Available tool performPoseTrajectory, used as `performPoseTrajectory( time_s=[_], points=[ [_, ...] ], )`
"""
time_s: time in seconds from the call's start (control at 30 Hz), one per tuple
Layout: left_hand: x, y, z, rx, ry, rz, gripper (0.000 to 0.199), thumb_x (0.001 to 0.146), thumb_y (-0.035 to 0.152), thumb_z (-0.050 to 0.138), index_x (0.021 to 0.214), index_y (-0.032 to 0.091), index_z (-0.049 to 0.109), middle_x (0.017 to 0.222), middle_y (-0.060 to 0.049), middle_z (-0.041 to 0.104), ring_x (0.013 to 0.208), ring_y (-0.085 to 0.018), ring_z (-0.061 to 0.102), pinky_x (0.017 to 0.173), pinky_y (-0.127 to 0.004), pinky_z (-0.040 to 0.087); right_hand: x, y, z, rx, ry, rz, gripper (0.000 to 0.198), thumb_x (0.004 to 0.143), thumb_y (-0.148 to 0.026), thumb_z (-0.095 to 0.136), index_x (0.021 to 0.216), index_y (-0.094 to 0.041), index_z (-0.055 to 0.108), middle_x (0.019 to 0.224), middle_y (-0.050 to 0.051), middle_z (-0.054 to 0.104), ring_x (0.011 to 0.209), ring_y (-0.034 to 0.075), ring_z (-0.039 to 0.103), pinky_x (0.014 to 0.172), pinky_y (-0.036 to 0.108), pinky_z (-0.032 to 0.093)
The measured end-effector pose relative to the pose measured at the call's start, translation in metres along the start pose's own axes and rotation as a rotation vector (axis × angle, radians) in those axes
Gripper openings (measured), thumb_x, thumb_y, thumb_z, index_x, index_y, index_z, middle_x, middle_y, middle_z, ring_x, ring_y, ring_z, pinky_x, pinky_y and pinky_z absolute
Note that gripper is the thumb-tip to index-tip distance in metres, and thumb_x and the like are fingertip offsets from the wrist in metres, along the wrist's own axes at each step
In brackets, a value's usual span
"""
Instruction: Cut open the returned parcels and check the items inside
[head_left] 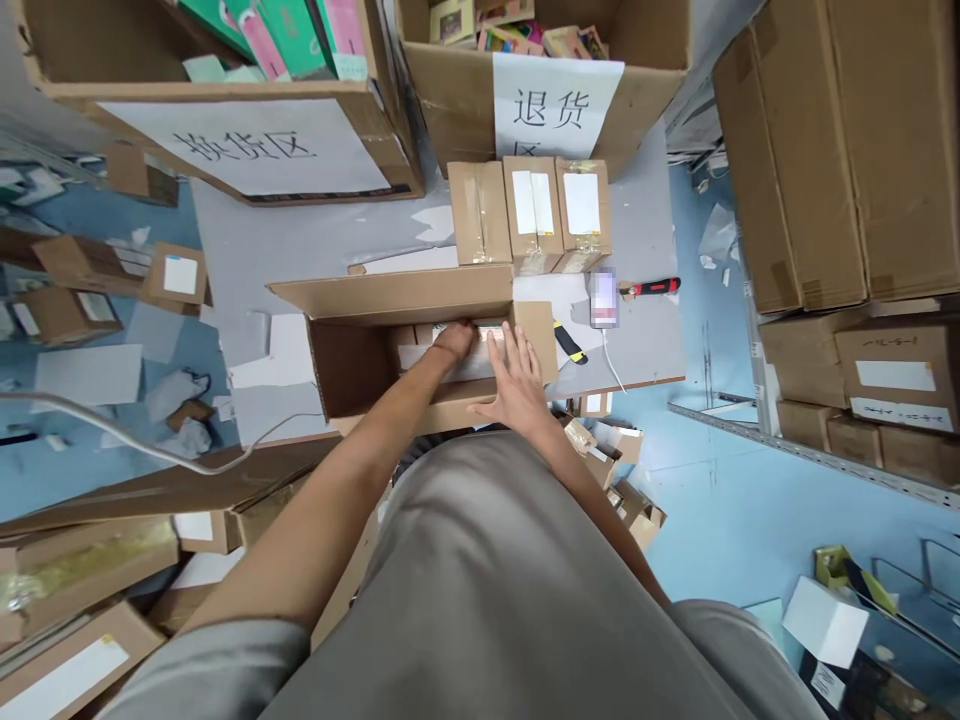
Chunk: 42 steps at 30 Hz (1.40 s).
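Note:
An open cardboard box [352, 375] lies lengthwise in front of me on the table, its long back flap raised. Inside it, small cartons with white labels [411, 356] sit in a row. My left hand [456, 342] reaches down into the box; its fingers look curled against the labelled cartons, and their tips are hidden. At the box's right end, my right hand [516, 375] has its fingers stretched and spread. Its fingertips rest over a labelled carton, while the thumb points left near the front wall.
Three taped cartons [532, 215] stand behind the box. A yellow-black utility knife [570, 343], a cabled phone-like device [603, 298] and a red-black-handled tool [651, 287] lie to the right. Two large bins [412, 150] line the back. Stacked cartons [892, 370] fill the right shelf.

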<state>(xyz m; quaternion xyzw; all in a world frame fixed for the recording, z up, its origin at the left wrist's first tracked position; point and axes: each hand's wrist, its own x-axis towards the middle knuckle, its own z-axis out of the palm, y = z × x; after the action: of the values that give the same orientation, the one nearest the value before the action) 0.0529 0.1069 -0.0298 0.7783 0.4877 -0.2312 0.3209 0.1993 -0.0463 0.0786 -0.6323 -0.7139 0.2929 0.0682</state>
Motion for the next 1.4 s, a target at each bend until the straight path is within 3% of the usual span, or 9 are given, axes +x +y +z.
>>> performPoseTrajectory(
  time_s=[0.2,0.47,0.63,0.7,0.77,0.9,1.03,1.2,1.4],
  points=[
    [-0.004,0.004,0.009,0.071,-0.006,-0.06,0.055,0.116,0.011,0.038,0.163,-0.001,0.063,0.157,-0.037,0.071,0.131,-0.04,0.081,0.11,-0.049,0.064,0.003,0.0,0.006,0.018,0.028,0.001,0.143,0.085,-0.061,0.107,0.195,-0.015,0.027,0.203,0.023,0.011,0.192,0.041,0.004,0.154,0.059,0.012],
    [-0.02,0.01,-0.016,0.132,0.034,-0.049,0.045,0.112,0.007,0.045,0.136,0.002,0.082,0.137,-0.035,0.08,0.132,-0.043,0.081,0.109,-0.051,0.064,0.004,0.003,0.009,0.029,0.028,-0.004,0.146,0.084,-0.064,0.106,0.195,-0.014,0.026,0.203,0.025,0.011,0.192,0.041,0.004,0.154,0.061,0.014],
    [-0.065,-0.001,-0.032,0.121,0.1,0.043,0.034,0.106,0.005,0.055,0.121,0.008,0.086,0.135,-0.03,0.083,0.142,-0.044,0.074,0.116,-0.051,0.059,0.006,0.005,0.008,0.035,0.008,0.024,0.146,0.084,-0.064,0.107,0.195,-0.015,0.025,0.203,0.025,0.01,0.192,0.043,0.003,0.154,0.064,0.014],
    [-0.09,-0.009,-0.035,0.122,0.159,0.079,0.035,0.108,0.006,0.052,0.124,0.01,0.083,0.142,-0.028,0.081,0.149,-0.042,0.069,0.12,-0.05,0.055,0.007,0.007,0.007,0.055,-0.005,0.035,0.146,0.083,-0.064,0.107,0.195,-0.015,0.026,0.202,0.026,0.009,0.192,0.043,0.003,0.154,0.065,0.014],
    [-0.117,-0.019,-0.038,0.076,0.246,0.076,0.034,0.112,0.011,0.049,0.129,0.013,0.078,0.14,-0.027,0.081,0.14,-0.04,0.073,0.115,-0.048,0.056,0.009,0.011,0.004,0.092,-0.009,0.037,0.145,0.085,-0.064,0.106,0.195,-0.016,0.025,0.203,0.025,0.01,0.192,0.043,0.004,0.154,0.066,0.014],
    [-0.163,-0.04,-0.048,-0.295,0.555,-0.004,0.023,0.116,0.033,0.052,0.128,0.022,0.068,0.115,-0.017,0.083,0.103,-0.036,0.08,0.089,-0.042,0.059,0.011,0.018,-0.006,0.215,0.023,0.018,0.127,0.093,-0.064,0.098,0.195,-0.026,0.032,0.203,0.019,0.02,0.191,0.042,0.009,0.153,0.07,0.018],
    [-0.191,-0.047,-0.056,-0.903,0.863,0.025,0.038,0.108,0.063,0.067,0.113,0.026,0.062,0.108,-0.011,0.082,0.097,-0.031,0.08,0.083,-0.038,0.061,0.01,0.011,-0.024,0.37,0.109,-0.022,0.09,0.109,-0.057,0.083,0.189,-0.036,0.047,0.201,0.01,0.03,0.19,0.037,0.022,0.152,0.063,0.03],
    [-0.207,-0.044,-0.056,-1.539,0.784,0.078,0.073,0.084,0.087,0.091,0.104,0.026,0.056,0.095,-0.004,0.077,0.087,-0.024,0.077,0.074,-0.034,0.064,0.009,-0.018,-0.043,0.411,0.215,-0.069,0.073,0.117,-0.056,0.072,0.185,-0.035,0.055,0.199,0.008,0.038,0.185,0.033,0.036,0.15,0.054,0.038],
    [-0.214,-0.035,-0.054,-1.605,0.807,0.107,0.078,0.081,0.088,0.095,0.108,0.026,0.058,0.108,-0.009,0.084,0.094,-0.025,0.083,0.074,-0.034,0.069,0.011,-0.059,-0.051,0.19,0.361,-0.007,0.052,0.122,-0.039,0.063,0.173,-0.03,0.071,0.188,0.012,0.055,0.178,0.035,0.048,0.147,0.061,0.044]
  ],
)
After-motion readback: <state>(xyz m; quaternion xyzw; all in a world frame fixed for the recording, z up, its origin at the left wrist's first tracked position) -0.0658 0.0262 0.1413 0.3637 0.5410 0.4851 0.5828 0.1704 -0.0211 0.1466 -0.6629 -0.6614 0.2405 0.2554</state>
